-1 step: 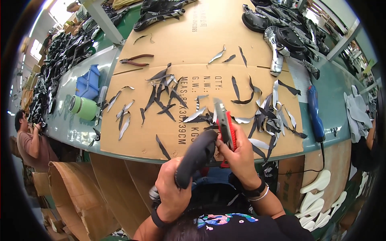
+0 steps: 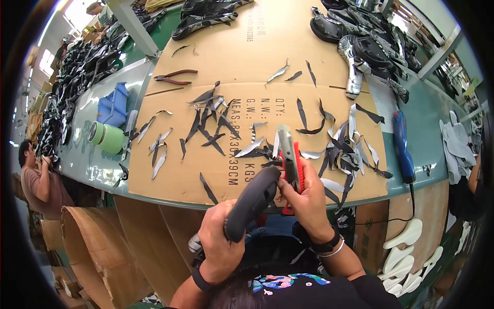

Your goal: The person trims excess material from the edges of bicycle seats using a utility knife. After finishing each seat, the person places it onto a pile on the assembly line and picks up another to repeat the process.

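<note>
My left hand (image 2: 218,239) grips a black padded bicycle saddle (image 2: 252,203), holding it tilted in front of me at the table's near edge. My right hand (image 2: 309,198) is closed around a red and grey utility knife (image 2: 293,167), its blade pointing up and away. The right thumb is up against the saddle's far end. Beyond both hands, thin black and silver offcut strips (image 2: 342,149) lie scattered and heaped on a flattened cardboard sheet (image 2: 195,177). The underside of the saddle is hidden from view.
Red-handled pliers (image 2: 176,77) lie on the cardboard. Left of it are a blue plastic bin (image 2: 112,105) and a green cup (image 2: 105,137). A blue corded tool (image 2: 404,147) lies right. Finished-looking saddles (image 2: 373,51) pile up at the far right; another person (image 2: 43,180) sits left.
The knife has tipped slightly to the right in my right hand. The saddle and my left hand have barely moved.
</note>
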Tool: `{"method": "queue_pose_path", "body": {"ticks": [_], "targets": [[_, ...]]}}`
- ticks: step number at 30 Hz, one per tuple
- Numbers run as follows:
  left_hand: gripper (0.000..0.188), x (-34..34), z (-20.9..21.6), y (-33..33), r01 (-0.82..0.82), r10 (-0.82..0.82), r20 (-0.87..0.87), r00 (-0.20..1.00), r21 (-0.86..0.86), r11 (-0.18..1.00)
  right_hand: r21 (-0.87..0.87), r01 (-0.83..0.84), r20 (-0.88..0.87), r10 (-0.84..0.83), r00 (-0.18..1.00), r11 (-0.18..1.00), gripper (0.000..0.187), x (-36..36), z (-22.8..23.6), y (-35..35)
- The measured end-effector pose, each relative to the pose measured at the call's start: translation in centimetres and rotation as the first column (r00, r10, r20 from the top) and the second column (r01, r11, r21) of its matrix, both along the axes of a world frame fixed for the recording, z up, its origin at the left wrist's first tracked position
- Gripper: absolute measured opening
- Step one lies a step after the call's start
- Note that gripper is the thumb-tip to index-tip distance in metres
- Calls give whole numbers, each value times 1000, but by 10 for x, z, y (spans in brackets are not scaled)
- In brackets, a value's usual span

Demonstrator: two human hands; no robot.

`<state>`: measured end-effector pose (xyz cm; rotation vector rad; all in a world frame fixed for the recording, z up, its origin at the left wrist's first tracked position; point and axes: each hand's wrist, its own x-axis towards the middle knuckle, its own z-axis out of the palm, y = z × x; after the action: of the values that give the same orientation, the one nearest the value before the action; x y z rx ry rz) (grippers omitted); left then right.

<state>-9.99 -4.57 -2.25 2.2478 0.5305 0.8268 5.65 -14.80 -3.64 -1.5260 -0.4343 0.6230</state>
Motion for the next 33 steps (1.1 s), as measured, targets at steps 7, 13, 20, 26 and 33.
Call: {"method": "queue_pose_path", "body": {"ticks": [7, 13, 20, 26, 33], "targets": [[35, 31, 5, 24, -19, 448, 155, 880, -933, 360, 340, -255, -315, 365, 876, 905, 41, -9, 48, -8], [39, 49, -18, -12, 178, 217, 123, 968, -951, -252, 206, -215, -313, 273, 910, 955, 40, 24, 20, 18], [18, 44, 18, 30, 441, -581, -222, 783, -461, 770, -128, -171, 47, 178, 983, 977, 40, 80, 36, 26], [12, 108, -13, 54, 187, -187, 5, 982, -8, 982, -224, -340, 190, 383, 904, 913, 41, 66, 55, 52], [14, 108, -12, 52, 66, -90, -57, 994, -333, 941, -416, -18, 672, 320, 668, 909, 55, 44, 59, 7]]}}
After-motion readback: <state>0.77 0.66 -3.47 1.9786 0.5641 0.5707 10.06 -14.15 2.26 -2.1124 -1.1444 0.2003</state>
